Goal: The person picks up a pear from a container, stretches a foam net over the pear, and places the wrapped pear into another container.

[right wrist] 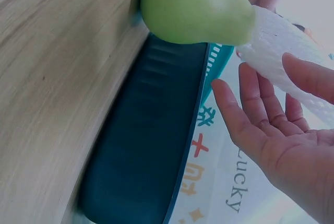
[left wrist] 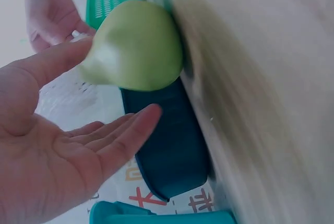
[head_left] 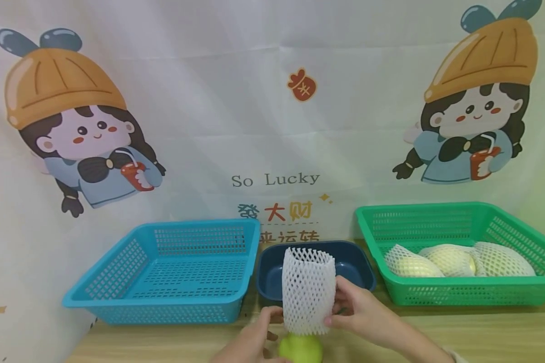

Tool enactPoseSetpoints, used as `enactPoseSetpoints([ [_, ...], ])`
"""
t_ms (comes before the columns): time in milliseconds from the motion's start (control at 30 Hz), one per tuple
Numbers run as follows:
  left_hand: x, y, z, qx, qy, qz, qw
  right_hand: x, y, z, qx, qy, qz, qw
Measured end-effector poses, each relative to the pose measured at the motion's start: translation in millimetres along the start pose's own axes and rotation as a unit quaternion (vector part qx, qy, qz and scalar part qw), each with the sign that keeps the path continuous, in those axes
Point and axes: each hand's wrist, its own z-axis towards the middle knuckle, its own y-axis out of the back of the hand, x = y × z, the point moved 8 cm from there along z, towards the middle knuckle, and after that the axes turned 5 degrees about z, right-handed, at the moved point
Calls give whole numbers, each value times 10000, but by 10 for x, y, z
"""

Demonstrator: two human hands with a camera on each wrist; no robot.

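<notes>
A green pear (head_left: 301,348) rests on the wooden table with a white foam net sleeve (head_left: 309,292) standing upright above it. The sleeve's lower end meets the pear's narrow top, as the right wrist view shows. My left hand (head_left: 251,337) is at the left of the pear and sleeve. Its thumb reaches the pear's neck, while its other fingers (left wrist: 130,140) extend loosely below. At the sleeve's right side, my right hand (head_left: 365,312) touches its lower part with the thumb in front. In the right wrist view, that hand's fingers (right wrist: 250,96) look spread and relaxed.
Behind the sleeve stands a dark blue basin (head_left: 265,262). To the left is a blue plastic basket (head_left: 163,308); to the right, a green basket (head_left: 472,291) contains several net-wrapped pears (head_left: 449,259). A printed cloth (head_left: 272,116) hangs along the back.
</notes>
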Motion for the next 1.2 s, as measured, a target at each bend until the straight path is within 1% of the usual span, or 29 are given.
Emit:
enactPoseSetpoints([
  [33,-366,108,-169,-92,-148,56,9998,9,-15,-6,-10,70,-78,9999],
  [67,-664,199,-311,-231,-153,145,9995,20,-31,-12,-8,153,-146,9998],
  [100,-904,264,-419,-338,-230,197,9990,29,-45,-17,-20,243,-236,9994],
  [133,-981,298,-451,-408,-219,200,9987,35,-56,-19,-34,309,-305,9991],
  [167,-1091,334,-495,-473,-228,190,9984,34,-64,-21,-48,339,-353,9988],
  [200,-1168,357,-527,-540,-293,191,9979,31,-71,-22,-63,360,-397,9985],
  [233,-1209,379,-539,-635,-380,212,9970,34,-71,-21,-83,377,-450,9982],
  [267,-1236,402,-551,-754,-504,220,9956,36,-74,-19,-99,400,-494,9979],
  [333,-1234,443,-566,-993,-686,188,9925,32,-89,-15,-83,403,-495,9979],
  [467,-1195,520,-592,-1455,-831,296,9854,21,-105,-14,-88,378,-582,9976],
  [567,-1196,557,-595,-1646,-803,442,9821,7,-97,-12,-96,286,-644,9975],
  [633,-1233,576,-611,-1796,-904,594,9778,5,-97,-7,-83,257,-696,9972],
  [733,-1268,589,-635,-1911,-1018,761,9733,6,-112,7,-28,229,-816,9964],
  [800,-1272,583,-639,-1922,-1099,784,9720,3,-122,15,-19,195,-972,9951],
  [833,-1266,575,-637,-1888,-1118,759,9727,0,-127,18,-8,169,-1031,9945],
  [933,-1246,536,-621,-1686,-1087,607,9778,-2,-134,20,7,127,-1183,9929],
  [1067,-1233,475,-586,-1245,-758,320,9888,-2,-143,13,-22,158,-1309,9913],
  [1133,-1227,444,-576,-1080,-595,148,9923,-5,-153,13,-30,189,-1379,9903],
  [1200,-1218,430,-578,-1044,-503,75,9932,-18,-169,17,-19,152,-1426,9897],
])
